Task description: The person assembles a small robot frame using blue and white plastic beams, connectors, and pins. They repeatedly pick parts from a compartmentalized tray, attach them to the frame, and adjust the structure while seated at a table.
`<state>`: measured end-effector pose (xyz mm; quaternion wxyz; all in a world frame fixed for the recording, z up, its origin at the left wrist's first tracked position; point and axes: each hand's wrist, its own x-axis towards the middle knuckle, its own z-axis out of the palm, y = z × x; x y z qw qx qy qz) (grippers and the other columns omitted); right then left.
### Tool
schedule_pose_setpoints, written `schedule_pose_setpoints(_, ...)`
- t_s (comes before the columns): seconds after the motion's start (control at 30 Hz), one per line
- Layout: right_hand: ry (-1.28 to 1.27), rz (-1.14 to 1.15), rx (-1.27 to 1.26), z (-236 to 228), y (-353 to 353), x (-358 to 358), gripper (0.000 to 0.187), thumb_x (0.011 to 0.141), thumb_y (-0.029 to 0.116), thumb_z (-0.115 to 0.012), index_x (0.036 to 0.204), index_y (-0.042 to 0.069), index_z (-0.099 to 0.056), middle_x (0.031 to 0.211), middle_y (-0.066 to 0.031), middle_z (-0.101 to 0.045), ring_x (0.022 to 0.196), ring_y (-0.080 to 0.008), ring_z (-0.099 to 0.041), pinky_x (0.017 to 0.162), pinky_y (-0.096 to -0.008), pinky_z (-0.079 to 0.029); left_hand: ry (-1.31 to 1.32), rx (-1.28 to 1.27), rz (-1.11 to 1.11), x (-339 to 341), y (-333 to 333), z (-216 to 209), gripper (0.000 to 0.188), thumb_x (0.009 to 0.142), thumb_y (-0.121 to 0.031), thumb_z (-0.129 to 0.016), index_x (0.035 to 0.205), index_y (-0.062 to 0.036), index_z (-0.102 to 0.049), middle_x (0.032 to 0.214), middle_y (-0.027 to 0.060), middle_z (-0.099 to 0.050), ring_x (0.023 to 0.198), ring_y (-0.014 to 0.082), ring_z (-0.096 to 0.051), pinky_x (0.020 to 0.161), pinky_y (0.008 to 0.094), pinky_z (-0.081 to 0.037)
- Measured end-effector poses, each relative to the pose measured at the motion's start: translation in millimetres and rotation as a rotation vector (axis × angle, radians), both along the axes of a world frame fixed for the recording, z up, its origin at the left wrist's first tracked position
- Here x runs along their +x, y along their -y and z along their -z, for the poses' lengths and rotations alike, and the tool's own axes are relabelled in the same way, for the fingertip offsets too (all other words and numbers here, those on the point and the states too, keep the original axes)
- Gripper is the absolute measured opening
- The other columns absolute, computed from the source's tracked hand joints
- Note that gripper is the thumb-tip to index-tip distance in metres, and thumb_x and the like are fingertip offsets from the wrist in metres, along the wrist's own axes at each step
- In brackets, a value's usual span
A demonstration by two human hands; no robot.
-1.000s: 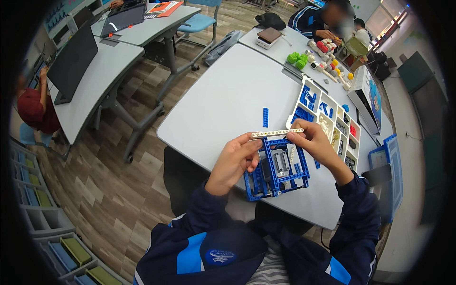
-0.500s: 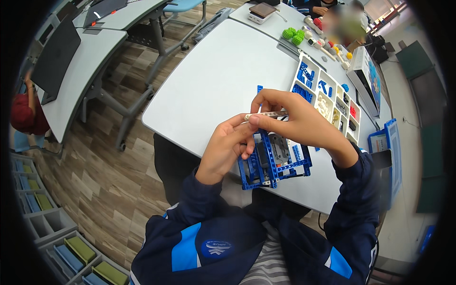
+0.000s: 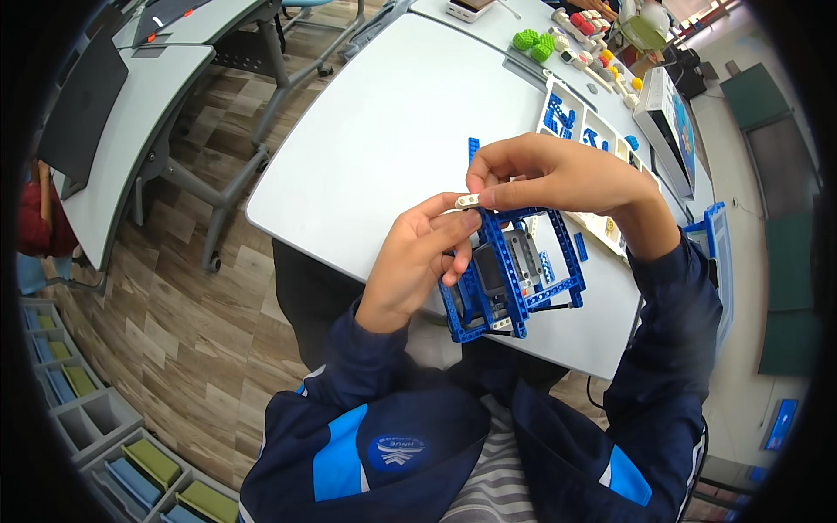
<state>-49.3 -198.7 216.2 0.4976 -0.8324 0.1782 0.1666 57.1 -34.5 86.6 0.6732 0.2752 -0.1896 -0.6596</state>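
Observation:
A short white perforated building beam (image 3: 467, 201) sits between my hands at the top corner of a blue brick-built frame (image 3: 520, 303). Thumb and index finger of my left hand (image 3: 410, 257) pinch the beam's left end, and its other fingers curl beside the frame. My right hand (image 3: 558, 179) reaches over the frame, its thumb and fingers closed on the beam's right end. How the beam meets the frame is hidden by my fingers. Grey blocks, one a grey motor-like part (image 3: 523, 257), show inside the open frame, which is at the table's near edge.
A white sorting tray (image 3: 542, 124) of blue and other parts lies beyond my right hand. Loose blue pieces (image 3: 581, 247) lie on the white table (image 3: 375, 139). Green balls (image 3: 534, 41), a white box (image 3: 663, 122) and a blue bin (image 3: 720, 253) stand farther off.
My right hand has shifted slightly up and right, its wrist bending more over the tray. The white beam has turned and sits lower against the frame, which shows more upright and to the right.

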Motion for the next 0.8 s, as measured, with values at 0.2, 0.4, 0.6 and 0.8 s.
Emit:
schedule_pose_setpoints(0.2, 0.042, -0.021, -0.118, 1, -5, -4, 0.033, 0.091, 0.037, -0.074, 0.096, 0.006, -0.063, 0.081, 0.0013, -0.060, 0.079, -0.0087, -0.052, 0.075, -0.0262, -0.041, 0.005, -0.008, 0.000, 0, 3, 1, 0.034, 0.097, -0.017, -0.066, 0.122, 0.0030, -0.056, 0.085, 0.0036, -0.065, 0.059, 0.0050, -0.056, 0.046, 0.0176, -0.039)
schedule_pose_setpoints(0.4, 0.044, -0.006, -0.201, 0, -13, -1, 0.039, 0.083, 0.037, -0.083, 0.089, 0.006, -0.059, 0.074, 0.0003, -0.058, 0.072, -0.0103, -0.052, 0.071, -0.0274, -0.041, -0.026, -0.038, 0.038, 4, 2, 4, 0.036, 0.098, -0.016, -0.065, 0.126, 0.0047, -0.053, 0.084, 0.0045, -0.065, 0.058, 0.0052, -0.056, 0.045, 0.0175, -0.040)
schedule_pose_setpoints(0.6, 0.004, -0.073, -0.272, -6, -14, 8, 0.037, 0.083, 0.032, -0.083, 0.087, 0.006, -0.057, 0.074, 0.0013, -0.055, 0.068, -0.0095, -0.049, 0.065, -0.0272, -0.040, -0.034, -0.041, 0.025, 7, 2, 7, 0.038, 0.098, -0.017, -0.065, 0.127, 0.0054, -0.053, 0.082, 0.0040, -0.064, 0.058, 0.0047, -0.055, 0.045, 0.0170, -0.040)
schedule_pose_setpoints(0.8, 0.083, -0.089, -0.115, -1, 1, -2, 0.025, 0.094, 0.026, -0.072, 0.103, 0.004, -0.066, 0.089, -0.0016, -0.064, 0.085, -0.0105, -0.060, 0.083, -0.0279, -0.049, -0.054, -0.055, 0.029, 6, 0, 7, 0.036, 0.097, -0.018, -0.067, 0.123, 0.0048, -0.055, 0.083, 0.0032, -0.064, 0.057, 0.0039, -0.055, 0.045, 0.0160, -0.041)
